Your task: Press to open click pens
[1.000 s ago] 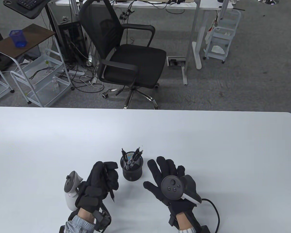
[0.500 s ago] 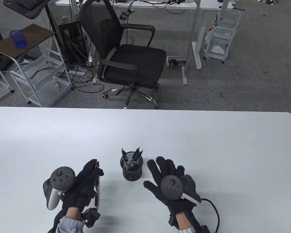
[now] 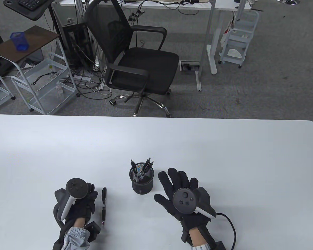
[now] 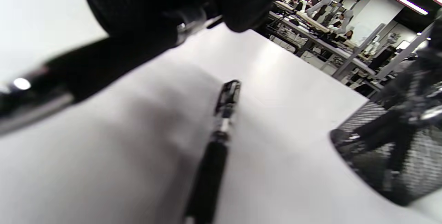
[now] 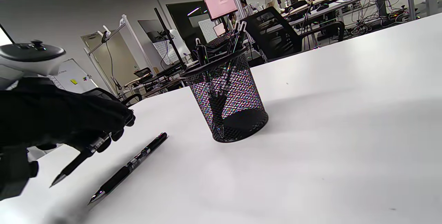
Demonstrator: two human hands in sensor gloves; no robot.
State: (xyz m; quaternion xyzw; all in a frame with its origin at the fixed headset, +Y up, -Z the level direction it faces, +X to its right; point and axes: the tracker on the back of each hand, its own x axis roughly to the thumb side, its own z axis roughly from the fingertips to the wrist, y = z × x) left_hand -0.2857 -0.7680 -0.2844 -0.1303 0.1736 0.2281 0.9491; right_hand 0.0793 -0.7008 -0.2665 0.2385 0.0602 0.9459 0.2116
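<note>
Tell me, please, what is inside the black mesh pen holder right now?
Several click pens stand in the mesh pen holder, leaning on its rim, clicker ends up. Their lower ends blur behind the mesh, so an exact count is uncertain.

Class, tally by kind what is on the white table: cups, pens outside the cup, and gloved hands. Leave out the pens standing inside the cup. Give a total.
Cup: 1
Pens outside it: 2, the loose pen and the held pen in the left hand
Gloved hands: 2, counting the right hand
Total: 5
</note>
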